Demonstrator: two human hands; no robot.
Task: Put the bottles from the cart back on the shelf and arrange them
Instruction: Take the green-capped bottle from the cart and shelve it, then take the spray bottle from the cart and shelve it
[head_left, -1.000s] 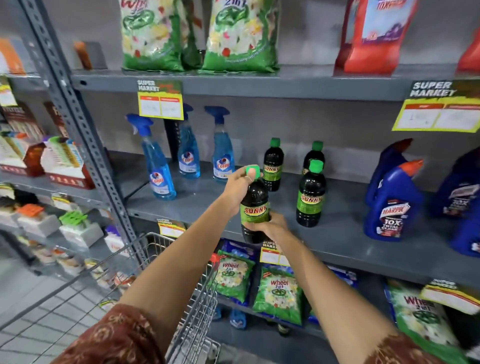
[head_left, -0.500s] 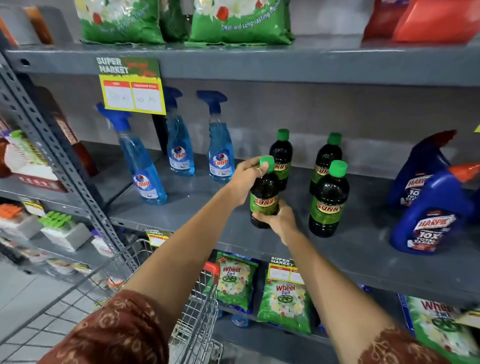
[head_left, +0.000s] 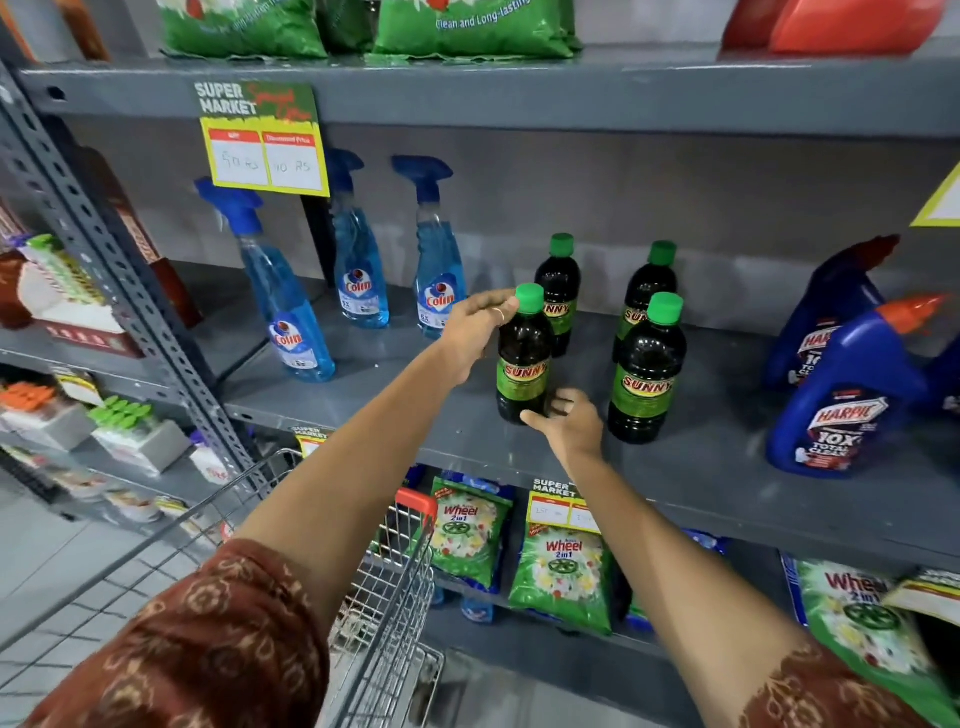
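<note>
A dark Sunny bottle (head_left: 523, 364) with a green cap stands upright on the grey middle shelf (head_left: 395, 410). My left hand (head_left: 475, 332) is against its neck, fingertips curled at the cap. My right hand (head_left: 569, 423) is low at the bottle's base, fingers spread and loose, thumb in front of the bottom. Three matching Sunny bottles stand close by: one right behind it (head_left: 560, 291), one at the back right (head_left: 652, 283) and one in front on the right (head_left: 648, 374). The wire cart (head_left: 400, 566) with a red handle corner sits below my left arm; its contents are hidden.
Three blue Colin spray bottles (head_left: 358, 283) stand left of the Sunny group. Blue Harpic bottles (head_left: 852, 400) fill the shelf's right end. Green Wheel bags (head_left: 467, 538) lie on the shelf below. A yellow price card (head_left: 265, 143) hangs from the upper shelf.
The bottle went from being carried in front of the shelf edge to standing on the shelf ahead of the back-left bottle. My right hand's fingers have loosened at its base.
</note>
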